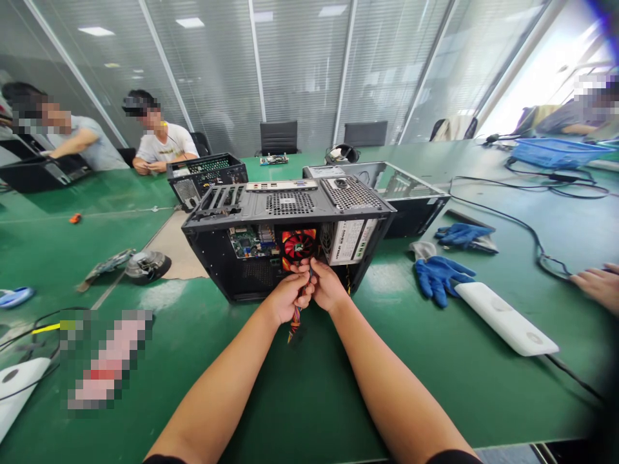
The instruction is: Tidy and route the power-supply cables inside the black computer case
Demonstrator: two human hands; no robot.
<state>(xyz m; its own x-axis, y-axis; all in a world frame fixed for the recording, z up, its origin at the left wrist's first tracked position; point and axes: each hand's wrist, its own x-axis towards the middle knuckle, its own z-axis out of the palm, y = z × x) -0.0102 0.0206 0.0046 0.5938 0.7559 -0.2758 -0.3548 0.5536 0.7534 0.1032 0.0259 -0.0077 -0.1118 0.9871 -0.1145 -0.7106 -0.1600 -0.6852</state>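
An open black computer case (207,258) stands on the green table in front of me, its rear panel facing up. Inside it are a motherboard (246,241), a red and black cooling fan (297,245) and a white-labelled power supply (351,241). My left hand (290,293) and my right hand (329,283) meet just in front of the fan. Both are closed around a bundle of coloured cables (294,322), whose lower end hangs below my left hand. My fingers hide the part of the cables between them.
Behind are another case (207,171) and an open panelled case (411,209). Blue gloves (440,277) and a white power strip (507,319) lie right. A cooler (147,265) sits left, with cardboard (176,245). Several people are around the table; one hand (599,287) shows at right.
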